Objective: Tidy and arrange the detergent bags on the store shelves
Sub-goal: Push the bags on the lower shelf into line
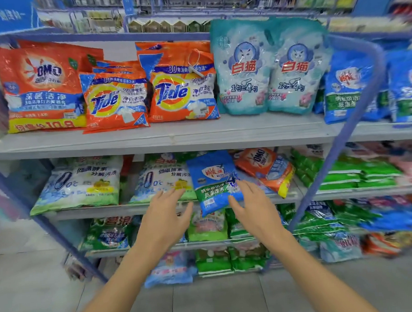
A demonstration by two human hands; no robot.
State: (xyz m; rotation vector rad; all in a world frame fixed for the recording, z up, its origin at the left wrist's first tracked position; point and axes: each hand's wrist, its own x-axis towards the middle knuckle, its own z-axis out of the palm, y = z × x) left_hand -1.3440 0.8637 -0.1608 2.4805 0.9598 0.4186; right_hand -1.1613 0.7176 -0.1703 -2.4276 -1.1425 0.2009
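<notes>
Both hands spread, holding nothing: left hand [166,215] and right hand [253,206] flank the blue detergent bag [212,179], lying crooked and overhanging the middle shelf [84,213] edge. Best to grip both sides evenly, support its bottom, and lift clear of the orange OMO bag [265,169] just beyond.

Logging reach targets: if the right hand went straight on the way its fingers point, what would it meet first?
The right hand would most likely meet the blue bag first; its fingers overlap it in view, though depth is unclear.
</notes>
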